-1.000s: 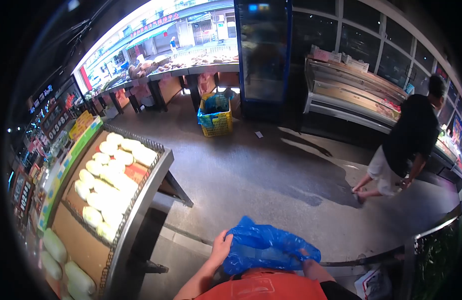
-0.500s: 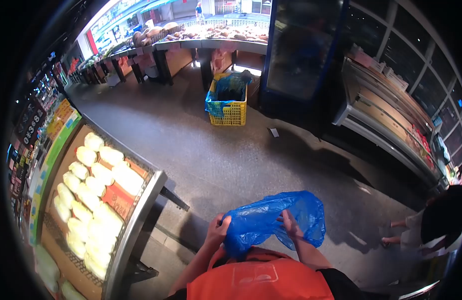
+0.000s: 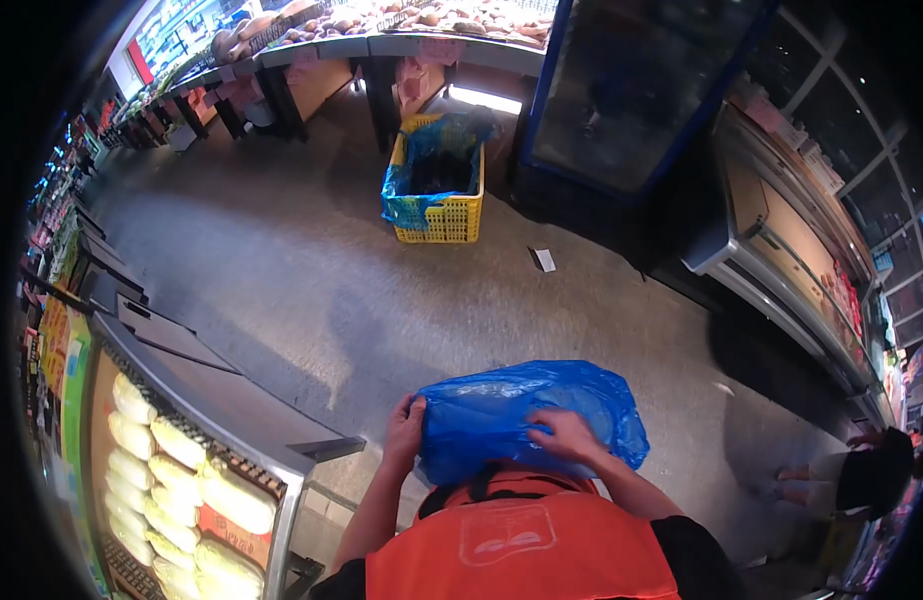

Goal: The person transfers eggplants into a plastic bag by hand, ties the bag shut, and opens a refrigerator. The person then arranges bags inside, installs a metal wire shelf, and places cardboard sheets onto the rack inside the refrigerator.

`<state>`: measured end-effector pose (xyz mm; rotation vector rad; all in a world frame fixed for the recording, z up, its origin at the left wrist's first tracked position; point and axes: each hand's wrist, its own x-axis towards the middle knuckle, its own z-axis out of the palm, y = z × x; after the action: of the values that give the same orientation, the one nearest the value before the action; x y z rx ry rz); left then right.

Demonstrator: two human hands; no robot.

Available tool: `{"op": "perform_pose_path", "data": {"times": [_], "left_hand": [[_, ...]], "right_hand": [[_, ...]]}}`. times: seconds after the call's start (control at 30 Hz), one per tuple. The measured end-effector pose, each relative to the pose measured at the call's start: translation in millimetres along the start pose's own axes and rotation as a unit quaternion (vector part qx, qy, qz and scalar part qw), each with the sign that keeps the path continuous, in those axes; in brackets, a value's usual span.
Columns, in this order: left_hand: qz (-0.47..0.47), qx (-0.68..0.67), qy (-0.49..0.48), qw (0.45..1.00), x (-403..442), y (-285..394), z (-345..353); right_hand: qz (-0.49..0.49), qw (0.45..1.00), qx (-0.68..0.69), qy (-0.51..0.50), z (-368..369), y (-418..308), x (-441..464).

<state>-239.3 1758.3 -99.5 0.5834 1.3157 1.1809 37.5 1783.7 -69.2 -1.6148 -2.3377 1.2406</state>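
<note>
thin blue plastic bag [image 3: 481, 415]: wearer's side of the yellow rectangular plastic crate [image 3: 451, 220], well apart | left hand [image 3: 405, 432]: fingers curled on bag's edge | right hand [image 3: 566, 436]: half-curled over bag, grip cannot be told | change: bag spreads wider than a moment ago, apparently less bunched, easier to handle

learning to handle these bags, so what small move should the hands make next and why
Probably slide the right hand outward to the right edge of the blue bag and spread it: the left hand grips the left edge, while the right is at the middle with film spreading past it.
</note>
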Motion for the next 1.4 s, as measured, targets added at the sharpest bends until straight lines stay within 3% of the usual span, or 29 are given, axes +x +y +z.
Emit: {"op": "perform_pose_path", "data": {"times": [0.07,0.13,0.23,0.33,0.4,0.5,0.6,0.73,0.77,0.87,0.93,1.0,1.07,1.1,1.2,1.4], "left_hand": [[-0.004,0.001,0.013,1.000,27.5,27.7,11.5],[-0.003,0.004,0.025,1.000,53.7,64.2,29.5],[-0.021,0.043,0.051,0.998,91.6,55.4,38.5],[0.004,0.150,0.057,0.987,129.5,57.1,28.0],[0.069,0.242,0.057,0.966,144.8,71.9,25.6],[-0.050,0.289,0.100,0.951,157.9,118.0,34.9],[-0.020,0.411,0.181,0.893,179.8,111.7,27.4],[-0.056,0.389,0.213,0.895,241.3,101.8,42.7],[-0.120,0.336,0.215,0.909,262.7,86.8,33.2],[-0.095,0.174,0.328,0.924,326.7,26.7,17.7],[-0.077,0.093,0.379,0.918,353.9,48.0,25.4],[-0.067,0.071,0.406,0.909,374.6,73.8,25.6],[-0.099,0.094,0.433,0.891,389.9,86.5,32.2],[-0.114,0.080,0.447,0.884,401.9,75.9,36.1],[-0.140,0.071,0.501,0.851,435.0,5.0,-0.3],[-0.199,0.024,0.600,0.774,492.4,-41.1,15.2]], "right_hand": [[-0.227,0.971,0.020,0.080,-53.5,-35.3,35.0],[-0.275,0.926,-0.141,0.218,-115.1,-76.6,70.2],[-0.212,0.922,-0.216,0.243,-113.8,-22.2,162.4],[-0.168,0.953,-0.243,0.067,-122.3,38.2,246.7],[-0.213,0.958,-0.181,0.068,-135.1,40.8,292.8],[-0.270,0.953,-0.130,0.045,-165.6,12.7,347.7],[-0.317,0.942,-0.109,-0.025,-143.5,-6.6,413.0],[-0.331,0.923,-0.115,-0.157,-138.7,-36.8,489.4],[-0.326,0.917,-0.125,-0.195,-135.4,-46.2,513.3],[-0.402,0.853,-0.300,-0.140,-138.0,-48.1,575.0],[-0.371,0.785,-0.474,-0.149,-159.3,-46.4,613.7],[-0.372,0.777,-0.493,-0.119,-181.4,-37.8,656.6],[-0.294,0.801,-0.486,-0.191,-234.7,-50.3,698.0],[-0.315,0.802,-0.472,-0.185,-238.9,-43.1,715.7],[-0.361,0.827,-0.382,-0.200,-155.3,-20.9,773.3],[-0.310,0.881,-0.236,-0.268,-106.2,-17.9,853.4]]}}
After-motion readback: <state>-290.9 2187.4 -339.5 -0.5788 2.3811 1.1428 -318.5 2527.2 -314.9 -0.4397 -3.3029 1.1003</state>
